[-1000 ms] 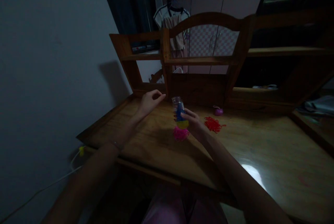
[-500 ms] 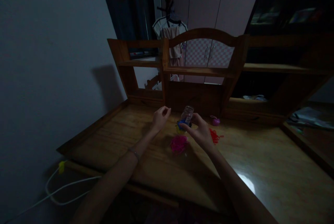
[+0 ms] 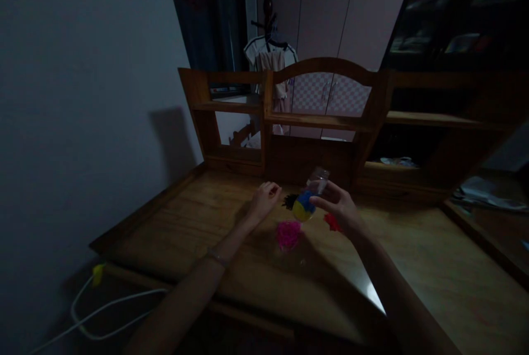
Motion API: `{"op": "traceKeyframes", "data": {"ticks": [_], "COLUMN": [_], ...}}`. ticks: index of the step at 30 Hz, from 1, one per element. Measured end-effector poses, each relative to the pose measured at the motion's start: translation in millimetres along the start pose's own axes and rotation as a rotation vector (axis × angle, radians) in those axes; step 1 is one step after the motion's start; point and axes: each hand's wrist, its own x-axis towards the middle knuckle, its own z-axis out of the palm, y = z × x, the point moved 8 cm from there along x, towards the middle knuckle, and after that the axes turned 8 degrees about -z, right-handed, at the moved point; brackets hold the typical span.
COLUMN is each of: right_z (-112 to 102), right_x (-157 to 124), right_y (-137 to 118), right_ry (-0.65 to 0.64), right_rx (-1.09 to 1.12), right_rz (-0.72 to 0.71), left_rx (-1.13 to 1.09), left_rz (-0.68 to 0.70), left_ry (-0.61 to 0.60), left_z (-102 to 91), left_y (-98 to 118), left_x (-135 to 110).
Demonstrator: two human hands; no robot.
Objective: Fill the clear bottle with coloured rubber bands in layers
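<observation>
My right hand [image 3: 341,208] grips a small clear jar [image 3: 311,195], tilted to the right, with blue and yellow bits filling its lower part. My left hand [image 3: 265,202] hovers just left of the jar above the wooden desk [image 3: 194,222], fingers curled together; what they pinch, if anything, is too dark to see. A small dark pile [image 3: 290,200] lies between the hands. A pink pile [image 3: 288,233] of small bands lies on the desk below the jar. A red pile [image 3: 332,222] peeks out under my right hand.
A wooden hutch [image 3: 326,118] with open shelves stands along the back of the desk. A white cable [image 3: 99,311] hangs off the left front corner. The wall [image 3: 82,96] is close on the left. Papers [image 3: 483,198] lie at the far right. Clothes [image 3: 270,60] hang behind.
The jar has gone from upright to tilted in my right hand, and both hands have sunk closer to the desk. My left hand's fingers have curled tighter. The camera has tipped upward.
</observation>
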Motion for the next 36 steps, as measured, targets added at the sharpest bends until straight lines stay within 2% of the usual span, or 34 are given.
{"op": "traceKeyframes", "data": {"ticks": [4, 8, 11, 13, 15, 19, 22, 26, 32, 36], "right_z": [-31, -60, -66, -68, -70, -74, -69, -71, -81, -77], "right_x": [3, 4, 10, 16, 24, 46, 62, 74, 75, 72], "right_y": [-18, -23, -12, 4, 22, 51, 62, 63, 58, 53], "right_ry": [0.039, 0.052, -0.035, -0.091, -0.126, -0.148, -0.289, -0.463, -0.489, -0.525], "right_rx": [-0.233, -0.601, -0.783, -0.796, -0.770, -0.690, -0.610, -0.618, -0.645, -0.665], "right_rz": [-0.131, -0.247, -0.314, -0.306, -0.259, -0.126, -0.017, 0.072, 0.070, 0.046], "left_rx": [-0.013, -0.070, -0.095, -0.103, -0.106, -0.079, -0.072, -0.020, 0.027, -0.006], "left_rz": [0.012, 0.103, 0.138, 0.132, 0.124, 0.155, 0.176, 0.195, 0.251, 0.199], "left_ry": [-0.098, -0.325, -0.528, -0.598, -0.590, -0.533, -0.521, -0.521, -0.498, -0.473], "left_z": [8.4, 31.2, 54.8, 65.1, 67.1, 58.8, 54.2, 58.1, 63.3, 63.2], "left_y": [-1, 12, 22, 24, 24, 21, 20, 19, 26, 25], "left_x": [2, 5, 3, 0, -1, -3, -5, -9, -11, -6]}}
